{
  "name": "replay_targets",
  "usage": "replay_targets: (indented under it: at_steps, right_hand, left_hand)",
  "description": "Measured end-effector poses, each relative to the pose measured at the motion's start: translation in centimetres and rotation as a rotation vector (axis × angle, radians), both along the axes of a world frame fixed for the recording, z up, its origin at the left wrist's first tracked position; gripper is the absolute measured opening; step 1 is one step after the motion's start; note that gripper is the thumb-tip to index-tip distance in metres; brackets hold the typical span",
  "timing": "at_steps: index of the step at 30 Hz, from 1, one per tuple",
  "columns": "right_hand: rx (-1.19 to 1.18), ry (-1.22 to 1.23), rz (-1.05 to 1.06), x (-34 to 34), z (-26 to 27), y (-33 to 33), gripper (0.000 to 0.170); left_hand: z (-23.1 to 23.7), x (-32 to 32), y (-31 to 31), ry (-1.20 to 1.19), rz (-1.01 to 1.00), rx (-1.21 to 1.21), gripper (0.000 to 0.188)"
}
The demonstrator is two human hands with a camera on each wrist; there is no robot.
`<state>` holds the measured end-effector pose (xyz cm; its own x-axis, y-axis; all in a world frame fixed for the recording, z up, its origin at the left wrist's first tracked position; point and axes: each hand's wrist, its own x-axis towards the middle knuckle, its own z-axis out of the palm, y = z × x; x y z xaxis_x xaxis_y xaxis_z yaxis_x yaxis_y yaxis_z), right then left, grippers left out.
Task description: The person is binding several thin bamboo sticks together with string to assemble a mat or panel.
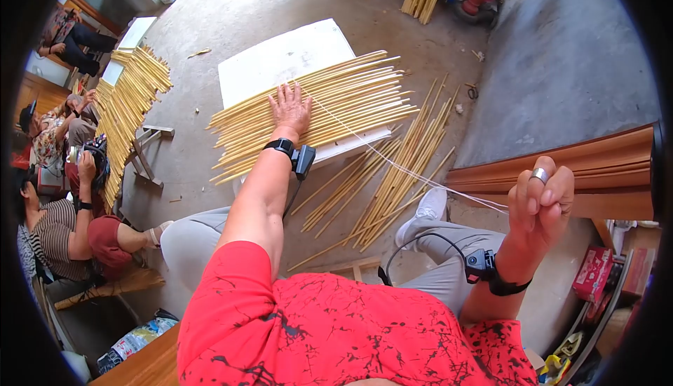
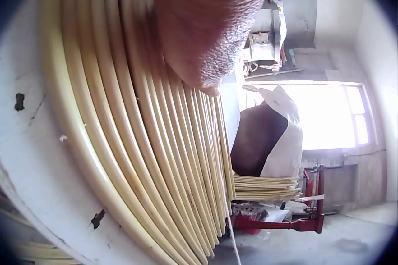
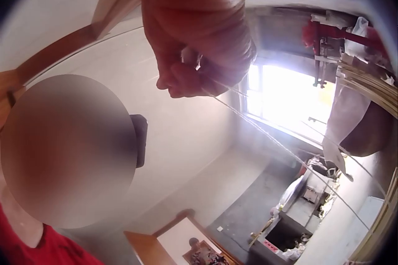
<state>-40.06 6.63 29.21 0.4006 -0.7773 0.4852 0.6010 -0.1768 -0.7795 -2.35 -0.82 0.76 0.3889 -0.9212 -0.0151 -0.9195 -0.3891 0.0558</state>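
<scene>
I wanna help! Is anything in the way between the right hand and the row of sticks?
Nothing visible: the white string runs from the right hand to the row of sticks. The loose sticks lie lower, on the floor.

White board (image 1: 280,56), possibly foam, yellow sticks (image 1: 350,102) laid across

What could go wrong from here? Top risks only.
1. The white string runs nearly straight from the right hand to the row of sticks; a hard pull might skew the row or snap the string.
2. The left hand rests on one part of the row, whose ends overhang the white board; sticks away from it could shift.
3. Loose sticks lie by the shoe and could roll underfoot.
</scene>
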Motion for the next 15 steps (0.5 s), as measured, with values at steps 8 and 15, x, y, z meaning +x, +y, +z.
replay_targets:
  at_steps: [8,15]
  right_hand:
    - [0.052,0.04,-0.043,0.2,-0.5,-0.4,0.023]
    - [0.098,0.036,-0.029,0.6,-1.1,-0.7,0.022]
  left_hand:
    - [0.5,-0.4,-0.3,0.021,0.05,-0.092,0.056]
    - [1.0,-4.0,-3.1,0.072,-0.301,-0.238,0.052]
